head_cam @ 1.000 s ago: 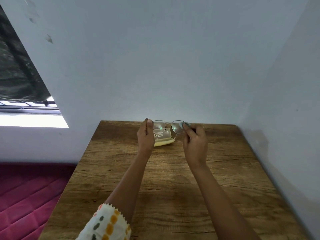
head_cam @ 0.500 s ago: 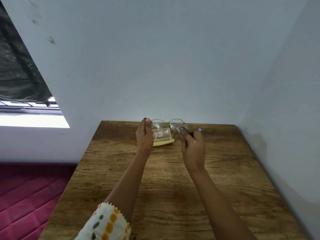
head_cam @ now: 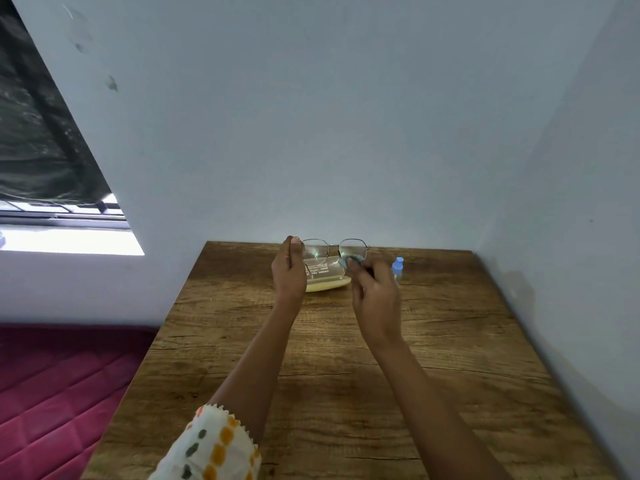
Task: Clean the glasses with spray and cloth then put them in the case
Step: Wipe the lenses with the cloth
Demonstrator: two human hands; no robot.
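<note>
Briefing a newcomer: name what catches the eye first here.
The glasses, held up over the far edge of the wooden table, left hand pinching one end. The right hand presses a pale cloth against one lens. Behind sit a yellowish case and blue-capped spray bottle.

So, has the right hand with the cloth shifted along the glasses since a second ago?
Yes: the right hand slid left, uncovering the spray bottle.

I see a wooden table [head_cam: 346, 393] with brown grain, set into a corner between two pale walls. On it, near the far edge, lies an open glasses case [head_cam: 325, 284] (clear lid with print I cannot read, pale yellow base). Just to its right stands a small spray bottle [head_cam: 398, 266] with a blue cap, partly hidden.
</note>
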